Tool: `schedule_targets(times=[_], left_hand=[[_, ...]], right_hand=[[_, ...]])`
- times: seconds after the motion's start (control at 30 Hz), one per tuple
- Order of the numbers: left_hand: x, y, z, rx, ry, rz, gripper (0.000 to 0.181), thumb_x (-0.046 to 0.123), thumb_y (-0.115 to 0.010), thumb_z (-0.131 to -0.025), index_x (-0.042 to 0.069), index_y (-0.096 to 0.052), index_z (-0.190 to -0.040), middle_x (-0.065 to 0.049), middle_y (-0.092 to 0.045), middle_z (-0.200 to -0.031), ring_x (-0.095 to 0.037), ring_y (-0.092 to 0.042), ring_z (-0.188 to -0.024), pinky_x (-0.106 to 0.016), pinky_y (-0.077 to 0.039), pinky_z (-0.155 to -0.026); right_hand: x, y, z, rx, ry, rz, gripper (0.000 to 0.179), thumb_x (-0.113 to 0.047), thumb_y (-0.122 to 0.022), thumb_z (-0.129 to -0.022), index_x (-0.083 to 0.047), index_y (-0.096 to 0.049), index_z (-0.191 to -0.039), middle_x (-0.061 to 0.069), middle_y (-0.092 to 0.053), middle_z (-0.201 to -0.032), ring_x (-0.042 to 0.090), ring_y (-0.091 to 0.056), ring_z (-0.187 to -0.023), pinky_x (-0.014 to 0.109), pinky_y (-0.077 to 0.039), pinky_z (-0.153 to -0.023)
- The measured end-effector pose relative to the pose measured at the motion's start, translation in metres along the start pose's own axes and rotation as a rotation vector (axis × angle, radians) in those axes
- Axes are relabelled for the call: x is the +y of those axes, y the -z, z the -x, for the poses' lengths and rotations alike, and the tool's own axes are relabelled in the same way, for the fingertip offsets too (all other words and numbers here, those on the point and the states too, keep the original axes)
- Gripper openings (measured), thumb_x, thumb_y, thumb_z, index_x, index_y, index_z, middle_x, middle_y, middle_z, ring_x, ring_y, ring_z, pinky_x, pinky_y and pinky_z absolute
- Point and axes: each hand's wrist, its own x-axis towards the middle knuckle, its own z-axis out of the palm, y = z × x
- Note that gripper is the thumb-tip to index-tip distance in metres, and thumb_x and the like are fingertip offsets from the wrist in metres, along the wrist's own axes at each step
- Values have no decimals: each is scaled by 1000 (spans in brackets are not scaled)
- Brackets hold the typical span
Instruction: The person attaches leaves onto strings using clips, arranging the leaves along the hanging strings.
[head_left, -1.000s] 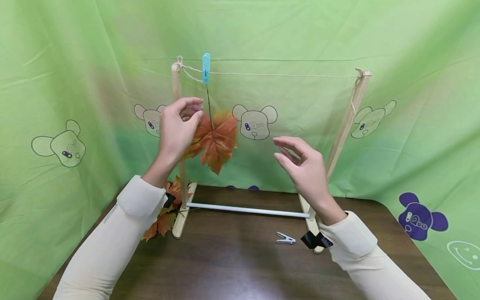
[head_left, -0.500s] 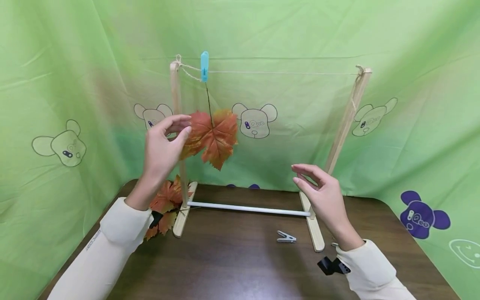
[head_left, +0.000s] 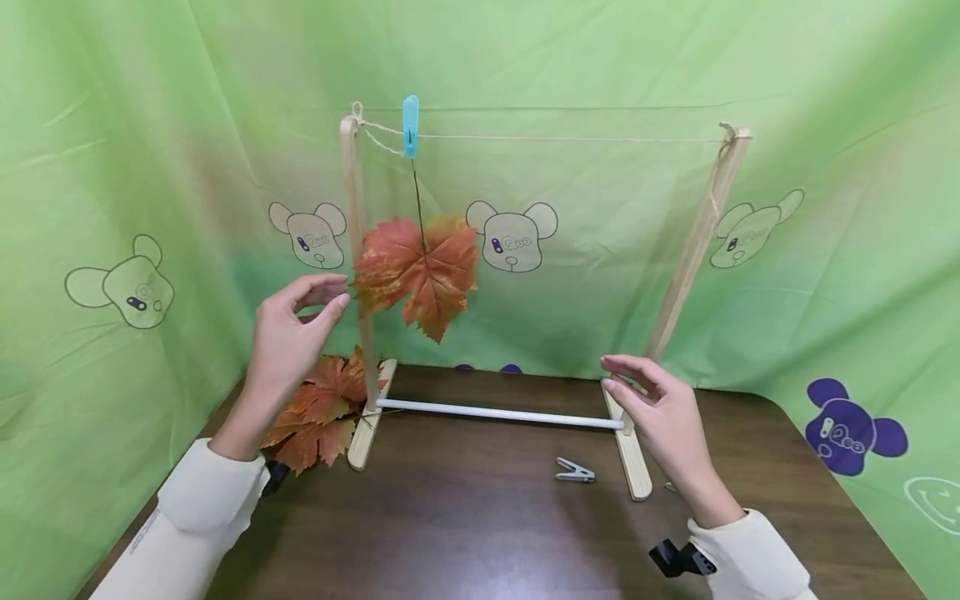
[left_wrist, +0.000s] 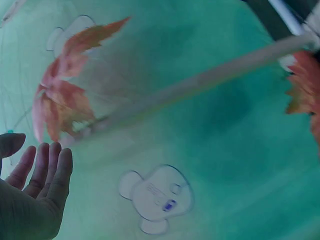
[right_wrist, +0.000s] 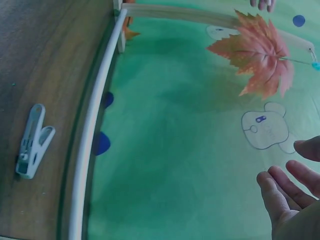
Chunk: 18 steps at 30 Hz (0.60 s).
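An orange-red maple leaf (head_left: 420, 271) hangs by its stem from a blue clothespin (head_left: 410, 127), clipped on a string (head_left: 562, 138) between two wooden posts. My left hand (head_left: 288, 333) is in the air just left of the hanging leaf, fingers loosely bent and holding nothing. More maple leaves (head_left: 318, 417) lie on the table at the foot of the left post, partly behind my left forearm. My right hand (head_left: 660, 408) hovers before the right post, relaxed and holding nothing. A light grey clothespin (head_left: 575, 471) lies on the table to its left.
The wooden stand has a left post (head_left: 351, 183), a right post (head_left: 697, 242) and a white crossbar (head_left: 498, 412) low between its feet. A green printed cloth (head_left: 600, 67) hangs behind and beside the brown table (head_left: 450, 517). Part of another small grey thing (head_left: 670, 487) shows beside my right wrist.
My left hand has moved down and left, away from the stem and leaf. My right hand has moved down and to the right. The leaf stays hanging from the blue clothespin.
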Motion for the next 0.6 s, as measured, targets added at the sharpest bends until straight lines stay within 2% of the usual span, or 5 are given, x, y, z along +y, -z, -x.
schedule_targets(times=[0.2, 0.43, 0.5, 0.6], left_hand=[[-23, 10, 10, -54, 34, -57, 32, 27, -68, -104, 11, -71, -131, -9, -75, -120, -2, -66, -102, -12, -54, -85], [-41, 12, 18, -127, 47, -107, 33, 24, -70, -103, 10, -70, -132, -12, -75, -119, 2, -65, -99, -8, -52, -85], [-47, 12, 20, -152, 46, -119, 34, 23, -70, -102, 8, -70, -133, -13, -74, -119, -2, -65, -101, -6, -51, -85], [-55, 11, 21, -196, 44, -130, 35, 22, -72, -101, 8, -69, -134, -14, -74, -121, -16, -69, -107, -7, -51, -85]], right_hand=[[8, 2, 5, 0, -14, 34, 27, 0, -70, -98, 10, -69, -124, -26, -71, -111, -5, -69, -109, 11, -53, -94], [16, 5, 11, -20, -56, 61, 29, -4, -70, -100, 8, -69, -125, -24, -72, -113, -5, -69, -110, 10, -53, -93], [17, 4, 13, -21, -68, 53, 28, -4, -70, -99, 9, -69, -125, -20, -73, -113, -5, -69, -109, 11, -54, -93], [18, 3, 14, -22, -79, 40, 29, -3, -71, -98, 9, -69, -125, -19, -74, -113, -6, -69, -108, 10, -54, -92]])
